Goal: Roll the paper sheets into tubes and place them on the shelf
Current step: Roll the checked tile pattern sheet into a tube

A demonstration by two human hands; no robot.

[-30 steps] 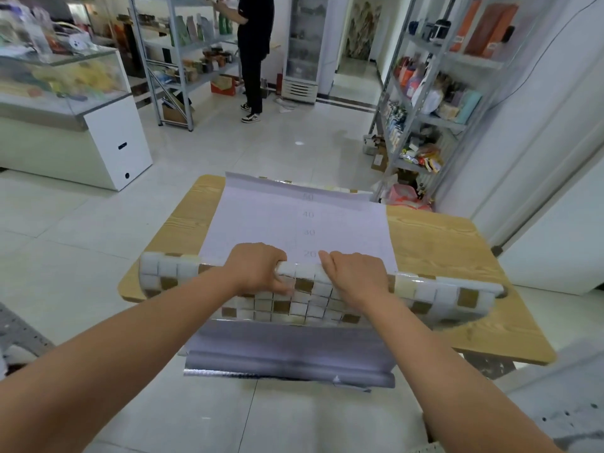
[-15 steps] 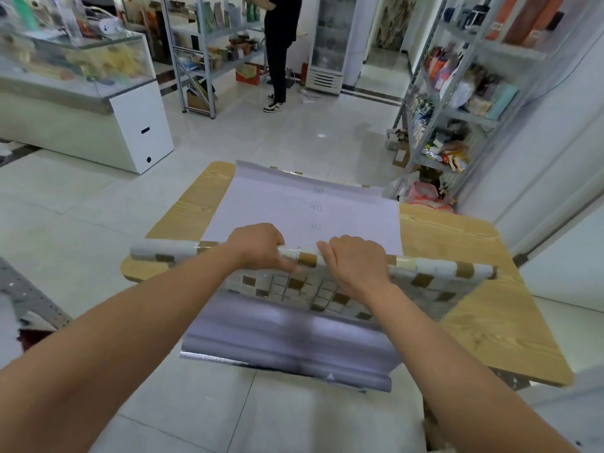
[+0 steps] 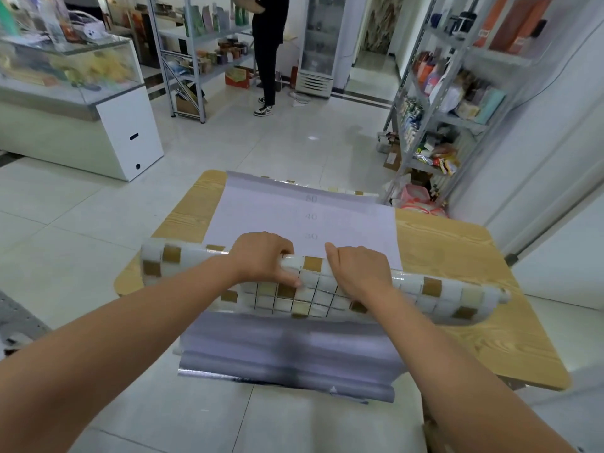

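— What's changed?
— The mosaic-print roll (image 3: 441, 295) has travelled past the "20" mark. The left hand (image 3: 264, 256) and right hand (image 3: 356, 273) both clamp its middle on the surface (image 3: 457, 250).
— Meaning?
— Roughly half the sheet (image 3: 261, 210) is left to roll.

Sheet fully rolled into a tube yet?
No: beyond the mosaic-patterned roll that the left hand and right hand hold, a flat stretch of the sheet lies unrolled on the table.

A wood-grain desk (image 3: 457, 256) stands on a tiled floor (image 3: 294, 142). A sheet (image 3: 277, 217) lies along the desk's middle, partly rolled, overhanging its near edge.
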